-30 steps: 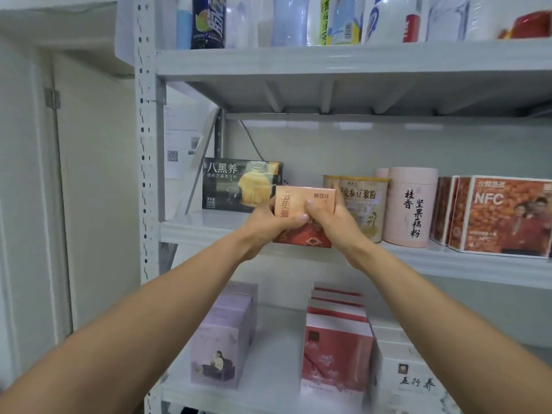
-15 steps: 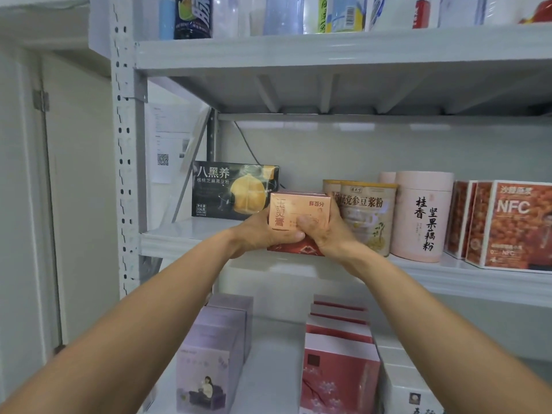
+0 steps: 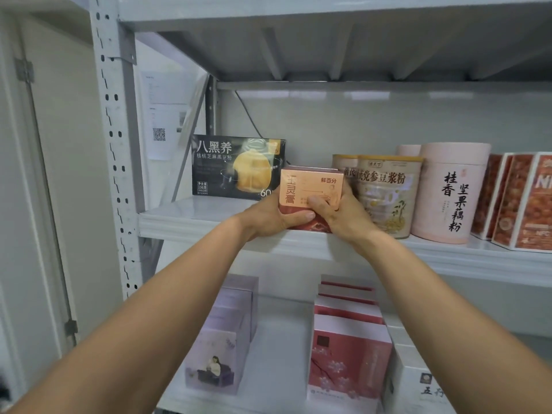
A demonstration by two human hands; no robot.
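Note:
Both my hands hold a small orange and red box point(image 3: 301, 186) upright at the front of the middle shelf point(image 3: 191, 218). My left hand point(image 3: 270, 216) grips its left side, with the thumb across the lower front. My right hand point(image 3: 336, 213) grips its right side, with the thumb on the front face. The box's bottom looks level with the shelf surface; I cannot tell whether it touches. It stands between a black box point(image 3: 236, 167) on the left and a gold-lidded tin point(image 3: 388, 195) on the right.
A pink cylinder point(image 3: 454, 192) and red NFC boxes point(image 3: 519, 201) fill the shelf's right part. On the lower shelf stand lilac boxes point(image 3: 222, 348), pink-red boxes point(image 3: 349, 351) and white boxes point(image 3: 418, 380). A perforated upright point(image 3: 112, 138) edges the rack at left.
Both hands have carried the box forward and down onto the middle shelf's front. My view has moved closer, so the top shelf's bottles are out of sight.

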